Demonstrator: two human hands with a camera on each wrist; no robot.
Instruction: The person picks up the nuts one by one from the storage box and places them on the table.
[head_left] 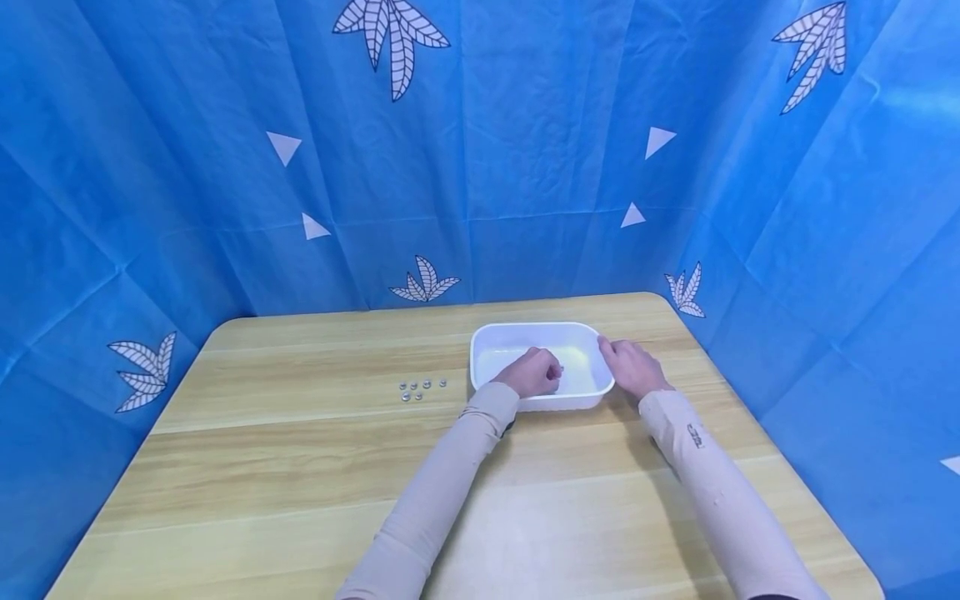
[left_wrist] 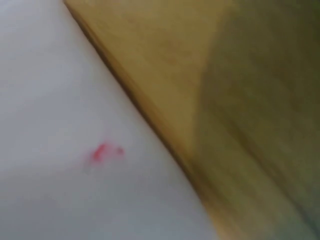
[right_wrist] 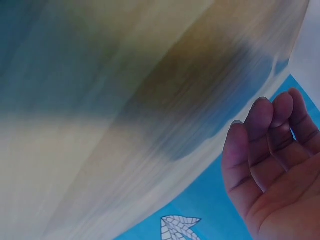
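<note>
A white rectangular plastic tub [head_left: 491, 333] stands on the wooden table. My left hand [head_left: 534, 372] reaches over its near rim, fingers curled down inside. A small grey metal piece [head_left: 562, 368] shows right at those fingertips; the fist hides most of the grip. At the tub's right end, my right hand [head_left: 632, 367] holds the rim. In the right wrist view the right hand's fingers [right_wrist: 260, 145] are gently bent beside the white tub wall [right_wrist: 306, 52], with the thumb out of frame. The left wrist view shows only the tub's white side [left_wrist: 45, 100] with a red smudge.
Left of the tub, several small shiny metal pieces [head_left: 413, 386] lie in two short rows on the table [head_left: 300, 467]. A blue curtain [head_left: 525, 150] with leaf prints hangs behind the table and along both sides.
</note>
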